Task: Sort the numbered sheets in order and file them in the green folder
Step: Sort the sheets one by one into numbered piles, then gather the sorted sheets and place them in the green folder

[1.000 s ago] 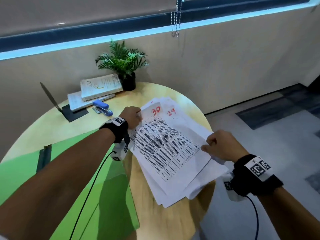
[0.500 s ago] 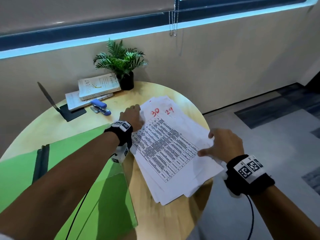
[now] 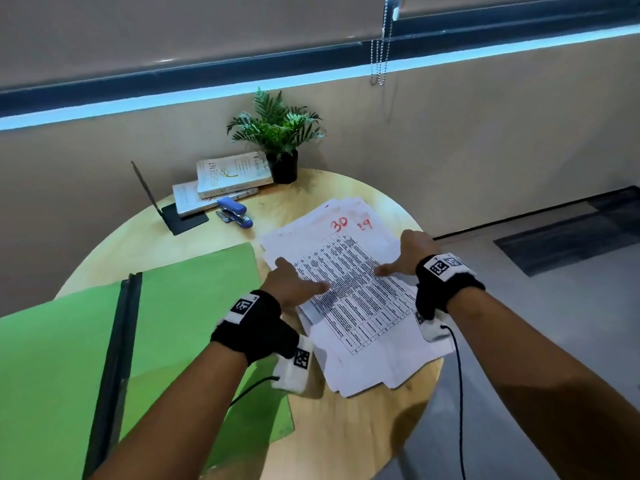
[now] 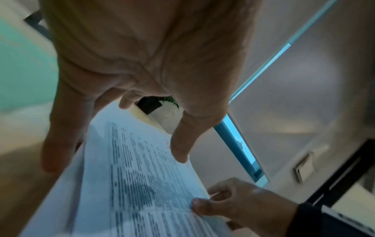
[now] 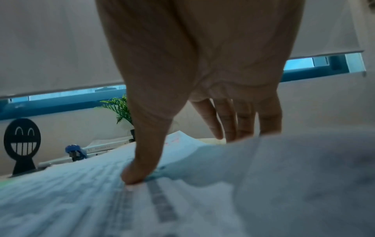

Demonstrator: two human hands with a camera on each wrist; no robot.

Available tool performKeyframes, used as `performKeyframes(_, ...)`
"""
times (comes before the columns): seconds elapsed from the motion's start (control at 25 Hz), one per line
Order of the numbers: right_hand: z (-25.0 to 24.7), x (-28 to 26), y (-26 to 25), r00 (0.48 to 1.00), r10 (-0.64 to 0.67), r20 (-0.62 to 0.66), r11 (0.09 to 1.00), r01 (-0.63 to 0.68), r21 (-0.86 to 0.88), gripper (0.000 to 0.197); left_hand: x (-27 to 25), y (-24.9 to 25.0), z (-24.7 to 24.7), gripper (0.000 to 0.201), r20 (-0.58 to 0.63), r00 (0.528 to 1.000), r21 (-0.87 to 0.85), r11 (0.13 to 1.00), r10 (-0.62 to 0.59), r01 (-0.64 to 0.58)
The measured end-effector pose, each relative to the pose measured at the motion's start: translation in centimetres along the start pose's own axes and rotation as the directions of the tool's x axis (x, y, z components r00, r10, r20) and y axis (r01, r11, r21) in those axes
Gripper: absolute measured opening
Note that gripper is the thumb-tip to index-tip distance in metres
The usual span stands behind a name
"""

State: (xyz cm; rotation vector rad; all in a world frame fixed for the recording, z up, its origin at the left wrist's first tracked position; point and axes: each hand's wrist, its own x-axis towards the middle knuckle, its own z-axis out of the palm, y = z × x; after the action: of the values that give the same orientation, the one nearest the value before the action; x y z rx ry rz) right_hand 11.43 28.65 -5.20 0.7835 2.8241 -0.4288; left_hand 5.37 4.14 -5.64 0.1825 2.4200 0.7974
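A loose stack of printed sheets [image 3: 356, 299] lies on the right half of the round table, the top one marked 30 in red and the one under it 29. The open green folder [image 3: 173, 306] lies flat to its left. My left hand [image 3: 294, 282] rests on the stack's left side, fingers spread and straight, the thumb touching the top sheet [image 4: 131, 176]. My right hand [image 3: 408, 254] is at the stack's right edge. Its thumb [image 5: 140, 168] presses on top while the fingers [image 5: 229, 121] reach down past the edge, pinching the sheets [image 5: 101, 200].
At the back of the wooden table [image 3: 346, 427] stand a potted plant [image 3: 277, 133], two stacked books [image 3: 232, 174], a blue stapler [image 3: 235, 213] and a black smiley-face stand [image 5: 22, 137]. The stack overhangs near the table's right rim, with floor beyond.
My left hand slid from the stack's top left corner down to its left side and spread flat. My right hand moved up along the right edge and pinched it.
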Motion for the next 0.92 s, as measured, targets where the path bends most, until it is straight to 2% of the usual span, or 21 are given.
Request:
performKeyframes(0.16, 0.8, -0.8, 0.4, 0.994, 0.107, -0.004, 0.988, -0.105, 0.113, 0.066, -0.1, 1.7, 2.2, 0.119, -0.063, 0.998, -0.211, 0.978, -0.006, -0.007)
performKeyframes(0.28, 1.3, -1.5, 0.7, 0.988, 0.155, -0.004, 0.984, -0.154, 0.093, 0.065, -0.6, 2.1, 2.9, 0.112, -0.113, 0.993, -0.254, 0.967, -0.031, 0.001)
performKeyframes(0.4, 1.4, -2.2, 0.3, 0.979, 0.204, 0.016, 0.973, -0.205, 0.103, 0.080, -1.3, 2.1, 3.1, 0.107, -0.169, 0.984, -0.267, 0.964, -0.052, 0.006)
performKeyframes(0.52, 1.3, -2.7, 0.1, 0.975, 0.223, -0.012, 0.944, -0.213, 0.253, 0.089, -1.7, 2.0, 3.2, 0.106, -0.177, 0.983, -0.309, 0.951, -0.053, -0.004)
performKeyframes(0.6, 1.2, -2.7, 0.6, 0.967, 0.255, 0.002, 0.887, -0.235, 0.397, 0.088, -1.8, 1.4, 3.1, 0.103, -0.187, 0.981, -0.304, 0.953, -0.056, -0.003)
performKeyframes(0.68, 1.2, -3.0, 1.6, 0.975, 0.217, 0.048, 0.875, -0.216, 0.433, 0.060, -1.4, 0.7, 3.0, 0.099, -0.196, 0.978, -0.305, 0.952, -0.064, 0.002)
performKeyframes(0.76, 1.2, -3.2, 2.4, 0.992, 0.112, 0.060, 0.888, -0.127, 0.441, 0.031, -1.2, 0.0, 2.8, 0.097, -0.177, 0.983, -0.329, 0.944, -0.052, -0.009)
performKeyframes(0.84, 0.7, -3.6, 2.9, 1.000, 0.008, 0.027, 0.849, -0.021, 0.527, 0.028, -0.7, -0.7, 2.7, 0.086, -0.153, 0.986, -0.389, 0.921, -0.065, 0.000)
performKeyframes(0.92, -0.2, -4.2, 2.8, 0.998, -0.065, -0.026, 0.731, 0.065, 0.679, 0.040, -0.9, -1.3, 2.2, 0.062, -0.177, 0.982, -0.467, 0.884, -0.070, -0.021)
